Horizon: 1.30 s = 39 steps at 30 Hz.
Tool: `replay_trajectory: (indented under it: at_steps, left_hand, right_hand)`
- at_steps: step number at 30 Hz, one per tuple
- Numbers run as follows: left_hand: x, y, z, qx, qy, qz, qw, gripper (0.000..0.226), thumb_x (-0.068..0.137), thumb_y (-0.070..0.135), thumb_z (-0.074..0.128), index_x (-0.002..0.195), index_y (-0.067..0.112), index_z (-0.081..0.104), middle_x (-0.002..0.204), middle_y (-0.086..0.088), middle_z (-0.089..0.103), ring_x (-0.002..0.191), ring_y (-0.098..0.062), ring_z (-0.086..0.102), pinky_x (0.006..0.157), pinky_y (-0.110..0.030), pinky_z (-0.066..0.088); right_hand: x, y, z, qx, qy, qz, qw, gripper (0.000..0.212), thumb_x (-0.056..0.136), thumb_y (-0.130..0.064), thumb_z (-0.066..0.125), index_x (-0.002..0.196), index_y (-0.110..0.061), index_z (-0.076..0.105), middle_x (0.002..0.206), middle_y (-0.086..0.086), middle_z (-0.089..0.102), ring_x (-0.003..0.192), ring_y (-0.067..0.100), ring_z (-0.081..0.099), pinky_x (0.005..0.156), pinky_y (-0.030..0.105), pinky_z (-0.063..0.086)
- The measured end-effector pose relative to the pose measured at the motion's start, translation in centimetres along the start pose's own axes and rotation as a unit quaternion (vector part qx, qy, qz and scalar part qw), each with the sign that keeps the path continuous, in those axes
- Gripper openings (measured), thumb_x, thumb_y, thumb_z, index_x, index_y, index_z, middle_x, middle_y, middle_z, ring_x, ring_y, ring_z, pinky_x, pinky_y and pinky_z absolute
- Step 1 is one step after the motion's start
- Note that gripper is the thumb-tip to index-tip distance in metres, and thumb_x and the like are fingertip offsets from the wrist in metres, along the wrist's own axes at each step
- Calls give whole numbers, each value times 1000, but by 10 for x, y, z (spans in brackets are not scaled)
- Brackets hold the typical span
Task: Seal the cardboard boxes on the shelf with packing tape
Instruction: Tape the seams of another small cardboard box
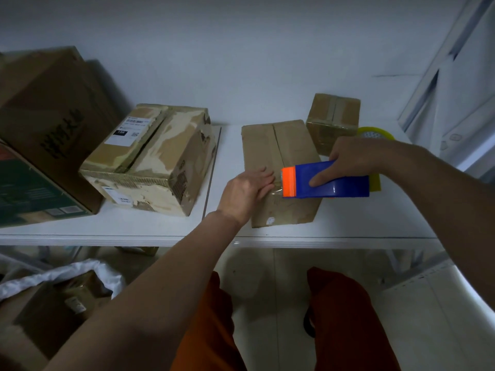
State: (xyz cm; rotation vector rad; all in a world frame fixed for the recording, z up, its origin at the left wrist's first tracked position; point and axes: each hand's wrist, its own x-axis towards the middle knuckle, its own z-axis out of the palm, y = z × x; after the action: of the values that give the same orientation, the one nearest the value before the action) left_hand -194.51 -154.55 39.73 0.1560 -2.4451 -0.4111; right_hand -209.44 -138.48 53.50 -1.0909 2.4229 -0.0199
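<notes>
A long flat cardboard box (273, 145) lies on the white shelf (160, 231), its two top flaps meeting in a centre seam. My left hand (247, 194) rests flat on the box's near half, fingers straight, touching a strip of clear tape. My right hand (353, 159) grips a blue tape dispenser (340, 184) with an orange front, held over the box's right side; the index finger lies along its flank. A small taped box (332, 119) stands behind, with a yellow tape roll (375, 133) beside it.
A worn box with shipping labels (150, 159) sits at the shelf's middle left. Larger cartons (48, 111) and a green printed box (29, 194) crowd the far left. Below the shelf, a white bag holds more boxes (64, 295). A wall closes the back.
</notes>
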Motion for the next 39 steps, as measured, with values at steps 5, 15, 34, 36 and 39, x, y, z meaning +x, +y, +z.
replay_trajectory:
  at_steps: [5, 15, 34, 36, 39]
  left_hand:
    - [-11, -5, 11, -1, 16, -25, 1000, 32, 79, 7, 74, 111, 5, 70, 115, -11, 69, 112, -27, 63, 103, -32, 41]
    - [-12, -2, 14, -42, 21, -60, 997, 34, 79, 9, 73, 113, 4, 69, 116, -12, 68, 113, -28, 62, 103, -41, 42]
    - [13, 12, 25, 41, 38, 25, 998, 34, 92, 27, 51, 105, 6, 73, 110, -10, 71, 106, -25, 67, 93, -33, 53]
    - [26, 21, 34, 44, 6, 28, 999, 39, 93, 30, 45, 108, 5, 71, 111, -11, 70, 106, -27, 66, 87, -39, 56]
    - [29, 22, 45, 113, -14, 33, 993, 46, 92, 34, 40, 112, 4, 69, 112, -12, 70, 108, -28, 65, 87, -41, 55]
  right_hand:
    - [4, 2, 3, 17, -18, 2, 1000, 56, 72, -60, 67, 87, -6, 64, 79, 6, 63, 64, 15, 57, 59, 24, 40]
    - [5, 11, 12, 16, 1, 5, 1000, 56, 73, -65, 61, 78, -9, 60, 77, 6, 61, 62, 16, 56, 61, 25, 41]
    - [-7, 40, -4, -68, 80, 35, 994, 61, 75, -72, 54, 71, -11, 60, 70, 5, 57, 62, 17, 55, 54, 26, 35]
    - [-5, 42, -4, -54, 74, 37, 995, 62, 74, -72, 54, 77, -11, 63, 73, 5, 59, 66, 18, 58, 58, 27, 39]
    - [0, 47, -1, -43, 70, 38, 996, 64, 73, -72, 54, 85, -10, 65, 77, 6, 61, 72, 19, 61, 64, 29, 44]
